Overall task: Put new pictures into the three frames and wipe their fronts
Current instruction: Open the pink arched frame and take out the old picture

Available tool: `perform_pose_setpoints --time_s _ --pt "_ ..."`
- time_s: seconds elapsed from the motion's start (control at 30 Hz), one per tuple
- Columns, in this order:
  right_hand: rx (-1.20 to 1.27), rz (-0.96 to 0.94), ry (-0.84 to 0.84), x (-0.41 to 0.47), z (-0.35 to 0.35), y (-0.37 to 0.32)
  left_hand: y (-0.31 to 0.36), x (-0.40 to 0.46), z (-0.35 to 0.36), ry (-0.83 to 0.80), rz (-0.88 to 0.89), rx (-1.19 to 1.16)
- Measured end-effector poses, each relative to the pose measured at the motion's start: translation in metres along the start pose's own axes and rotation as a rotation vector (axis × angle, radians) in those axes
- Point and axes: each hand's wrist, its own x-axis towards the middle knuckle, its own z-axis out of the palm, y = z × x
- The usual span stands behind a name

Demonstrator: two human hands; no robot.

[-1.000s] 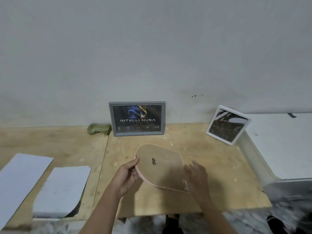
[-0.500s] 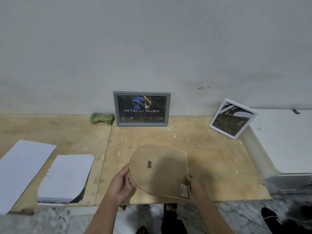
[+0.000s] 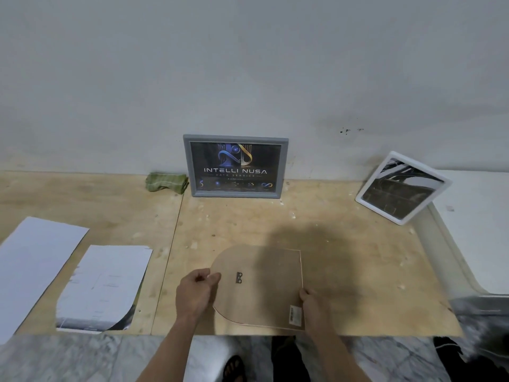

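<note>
Left hand (image 3: 197,292): from my feed the fingers are curled in, thumb and fingertips pinching the rounded left edge of the arched frame (image 3: 259,285), lower centre of the shot.

Right hand (image 3: 314,307): fingers bent around the frame's straight right edge near its lower corner, thumb on top. It's got a grip on it.

Arched frame: lying face down and flat on the plywood table (image 3: 358,271), brown backing board up. One end is rounded, the other square. I see a small metal hanger (image 3: 239,277) near the rounded end and a sticker label (image 3: 295,314) by the right hand. A thin pinkish rim shows along the edge.

Grey frame (image 3: 235,166): standing against the wall at centre, dark print reading INTELLI NUSA inside.

White frame (image 3: 402,188): tilted, upper right, leaning by the white cabinet (image 3: 479,216), dark picture in it.

Green cloth (image 3: 167,182): bunched up, touching the grey frame's left side.

Paper sheets: two at lower left, a plain white sheet (image 3: 35,268) and an arch-cut print (image 3: 104,288) beside it, white side up.
</note>
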Motion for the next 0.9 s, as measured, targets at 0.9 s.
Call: perform_pose_setpoints --time_s 0.9 --pt "-0.648 -0.38 0.028 -0.01 -0.012 0.004 -0.032 0.006 -0.019 -0.164 -0.278 -0.27"
